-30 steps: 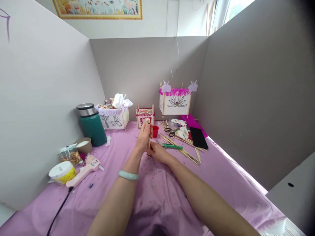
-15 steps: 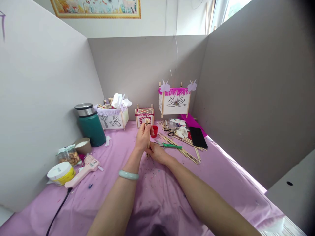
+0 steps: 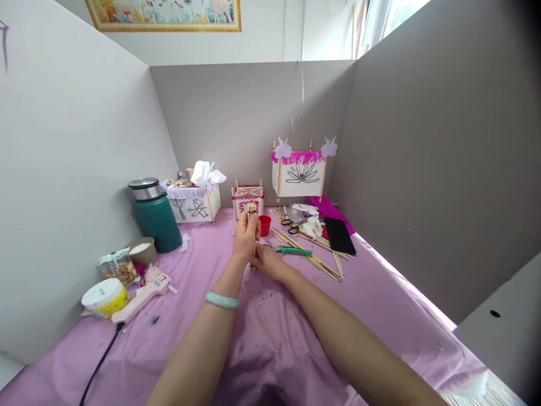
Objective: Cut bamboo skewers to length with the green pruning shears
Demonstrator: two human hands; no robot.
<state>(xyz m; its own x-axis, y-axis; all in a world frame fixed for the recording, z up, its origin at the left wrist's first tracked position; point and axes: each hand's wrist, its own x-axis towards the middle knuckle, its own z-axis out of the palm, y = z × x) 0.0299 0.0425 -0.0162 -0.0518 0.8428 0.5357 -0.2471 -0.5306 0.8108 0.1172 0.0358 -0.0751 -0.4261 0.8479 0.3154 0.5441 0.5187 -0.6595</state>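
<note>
Both hands grip an upright bundle of thin wooden sticks (image 3: 252, 209) above the middle of the table. My left hand (image 3: 245, 234) is wrapped round its upper part, just below the top ends. Lower down, my right hand (image 3: 270, 263) closes on the same bundle from the right. Dark bands show near the top and bottom of the sticks; the stretch between is mostly hidden by my fingers. Right behind the hands stand a red cup (image 3: 265, 225) and a small stick-framed box (image 3: 248, 197). Green-handled pliers (image 3: 296, 250) lie to the right of my right hand.
Loose sticks (image 3: 325, 269), black scissors (image 3: 291, 226) and a phone (image 3: 340, 236) lie at right. A paper lantern box (image 3: 302, 176) stands behind them. On the left are a green bottle (image 3: 158, 223), a white-sided box (image 3: 196, 206), a glue gun (image 3: 141, 297) and a white-lidded tub (image 3: 105, 296).
The bundle and both hands stay in nearly the same place, with the grip kept. The whole view has shifted very slightly.
</note>
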